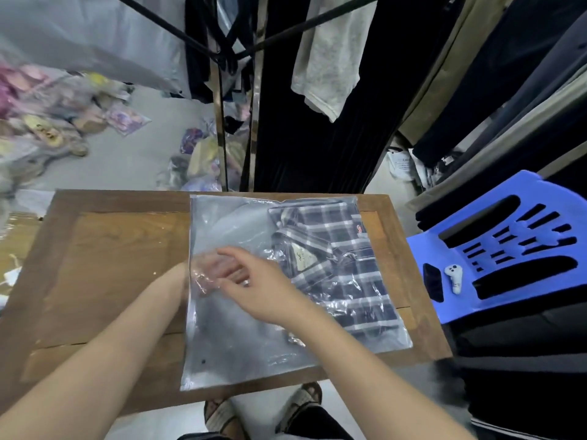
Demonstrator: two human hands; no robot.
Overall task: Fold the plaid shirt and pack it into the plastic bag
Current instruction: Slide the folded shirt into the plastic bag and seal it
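Observation:
The folded plaid shirt (343, 268), navy and white, lies inside the clear plastic bag (228, 338), filling its right half. The bag lies flat on the wooden table (104, 265) with its mouth at the left edge. My left hand (209, 268) is inside the bag through that mouth, seen blurred through the plastic; its fingers seem loosely spread. My right hand (263, 284) rests on top of the bag with fingers apart, pressing the plastic just left of the shirt's collar.
A blue plastic chair (508, 242) stands right of the table with a dark phone (433, 282) and a small white controller (454, 277) on its seat. Hanging clothes and a rack rise behind the table. Bagged items lie on the floor at left.

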